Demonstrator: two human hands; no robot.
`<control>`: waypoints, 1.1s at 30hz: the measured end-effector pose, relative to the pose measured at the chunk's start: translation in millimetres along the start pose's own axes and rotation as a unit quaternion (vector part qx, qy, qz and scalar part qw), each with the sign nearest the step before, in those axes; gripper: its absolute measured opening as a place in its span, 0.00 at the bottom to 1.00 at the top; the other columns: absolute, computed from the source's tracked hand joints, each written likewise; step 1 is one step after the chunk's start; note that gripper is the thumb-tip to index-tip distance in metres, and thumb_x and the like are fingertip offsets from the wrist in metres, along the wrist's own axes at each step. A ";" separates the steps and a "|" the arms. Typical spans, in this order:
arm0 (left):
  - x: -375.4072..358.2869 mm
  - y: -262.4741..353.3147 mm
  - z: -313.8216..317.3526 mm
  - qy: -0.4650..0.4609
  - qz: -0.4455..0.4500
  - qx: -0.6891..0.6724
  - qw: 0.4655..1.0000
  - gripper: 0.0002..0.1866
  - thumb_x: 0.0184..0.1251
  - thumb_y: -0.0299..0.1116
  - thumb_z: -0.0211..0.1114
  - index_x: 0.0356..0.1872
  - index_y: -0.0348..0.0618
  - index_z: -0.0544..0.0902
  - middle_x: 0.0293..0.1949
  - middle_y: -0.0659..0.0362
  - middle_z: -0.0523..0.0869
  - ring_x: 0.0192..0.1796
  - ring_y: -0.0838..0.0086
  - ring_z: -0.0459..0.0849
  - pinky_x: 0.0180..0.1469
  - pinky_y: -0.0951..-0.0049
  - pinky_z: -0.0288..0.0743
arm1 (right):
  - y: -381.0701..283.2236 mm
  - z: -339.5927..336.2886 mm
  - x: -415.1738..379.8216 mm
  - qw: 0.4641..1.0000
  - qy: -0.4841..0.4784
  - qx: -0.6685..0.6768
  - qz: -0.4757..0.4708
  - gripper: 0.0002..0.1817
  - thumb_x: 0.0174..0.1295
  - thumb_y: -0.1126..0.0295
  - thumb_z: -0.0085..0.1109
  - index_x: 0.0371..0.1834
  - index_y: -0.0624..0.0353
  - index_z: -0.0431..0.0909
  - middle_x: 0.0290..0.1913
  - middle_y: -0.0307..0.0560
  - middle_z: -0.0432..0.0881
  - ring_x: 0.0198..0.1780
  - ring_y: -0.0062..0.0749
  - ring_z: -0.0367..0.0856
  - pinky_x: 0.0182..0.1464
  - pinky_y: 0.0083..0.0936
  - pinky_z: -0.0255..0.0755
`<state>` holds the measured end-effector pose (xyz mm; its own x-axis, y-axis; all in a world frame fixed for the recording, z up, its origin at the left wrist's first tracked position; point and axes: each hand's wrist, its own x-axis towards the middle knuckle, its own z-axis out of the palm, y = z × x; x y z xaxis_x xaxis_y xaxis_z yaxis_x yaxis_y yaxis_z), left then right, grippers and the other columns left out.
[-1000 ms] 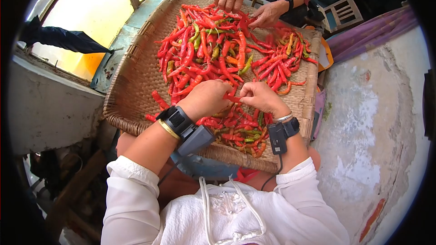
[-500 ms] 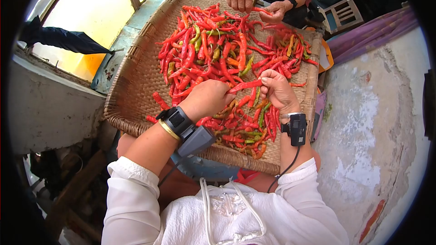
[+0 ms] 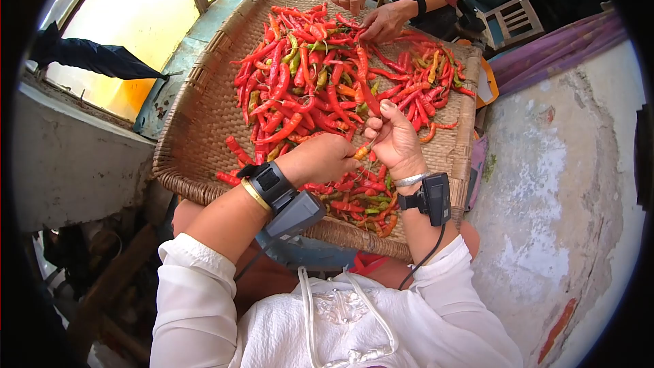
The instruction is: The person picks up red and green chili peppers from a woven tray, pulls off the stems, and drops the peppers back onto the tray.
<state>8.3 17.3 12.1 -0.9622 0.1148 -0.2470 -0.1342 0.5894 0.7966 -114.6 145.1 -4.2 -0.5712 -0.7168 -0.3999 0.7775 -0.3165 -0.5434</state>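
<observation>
A long red chili pepper (image 3: 370, 101) points up and away from my right hand (image 3: 396, 142), whose closed fingers grip its near end. Just left and lower, my left hand (image 3: 319, 158) is closed in a pinch, its fingertips beside a small orange-yellow pepper (image 3: 361, 152); what they hold, if anything, I cannot make out. Both hands are over a heap of chili peppers (image 3: 283, 105), mostly red with some green and orange. The heap lies in a large woven basket tray (image 3: 194, 129). A smaller group of peppers (image 3: 364, 197) lies below my hands.
Across the tray, another person's hands (image 3: 385, 20) reach into the far side of the heap. A pale wall (image 3: 538, 184) runs along the right. At the left are a window ledge (image 3: 82, 143) and a dark folded umbrella-like bundle (image 3: 102, 58). A slatted wooden piece (image 3: 514, 22) stands behind.
The red pepper stretched between my hands is now upright in my right hand, which shifted left and down. My left hand moved slightly right and down. The other person's hand lowered onto the heap.
</observation>
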 end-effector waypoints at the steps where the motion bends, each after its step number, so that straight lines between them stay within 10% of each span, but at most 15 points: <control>1: 0.1 0.3 -1.1 0.001 0.001 -0.001 1.000 0.13 0.63 0.36 0.58 0.28 0.33 0.79 0.17 0.55 0.79 0.23 0.71 0.80 0.29 0.69 0.72 | -7.2 -3.2 3.2 0.998 0.061 -0.013 -0.025 0.06 0.56 0.74 0.58 0.36 0.51 0.75 0.30 0.38 0.77 0.26 0.23 0.71 0.27 0.23 0.65; 3: -0.1 0.2 -3.8 0.005 -0.067 -0.057 0.996 0.14 0.61 0.40 0.57 0.30 0.38 0.81 0.24 0.48 0.80 0.30 0.56 0.80 0.34 0.60 0.72 | -23.3 -19.4 11.9 0.996 0.061 0.009 -0.069 0.08 0.55 0.75 0.58 0.38 0.52 0.73 0.31 0.43 0.78 0.29 0.27 0.77 0.29 0.26 0.72; 16: -1.7 2.7 -8.3 0.012 -0.049 -0.040 0.998 0.16 0.63 0.38 0.54 0.25 0.36 0.81 0.15 0.59 0.79 0.21 0.72 0.79 0.28 0.70 0.72 | -27.8 -37.1 19.2 0.978 0.142 -0.059 -0.142 0.08 0.58 0.78 0.54 0.39 0.55 0.70 0.31 0.44 0.78 0.30 0.29 0.78 0.32 0.27 0.74; 26: -3.7 1.7 -7.1 0.057 -0.070 0.043 0.995 0.14 0.59 0.38 0.55 0.28 0.37 0.81 0.25 0.45 0.79 0.31 0.52 0.79 0.35 0.59 0.72 | -3.4 -20.3 15.3 0.983 0.060 -0.157 -0.075 0.06 0.58 0.77 0.54 0.38 0.55 0.72 0.29 0.40 0.79 0.28 0.25 0.79 0.30 0.21 0.74; 33: -6.1 -3.0 -0.9 0.043 -0.062 0.087 0.993 0.14 0.60 0.39 0.54 0.31 0.38 0.81 0.26 0.45 0.79 0.32 0.52 0.79 0.36 0.57 0.72 | -49.3 -24.7 25.1 0.951 0.048 -0.174 -0.251 0.16 0.61 0.71 0.55 0.52 0.57 0.69 0.31 0.41 0.80 0.32 0.26 0.81 0.36 0.24 0.76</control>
<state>14.4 14.0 11.7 -0.9588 -0.0311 -0.2825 -0.2160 0.7256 0.6534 -173.8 158.1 -5.6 -0.8817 -0.4647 -0.0812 0.2754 -0.3673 -0.8884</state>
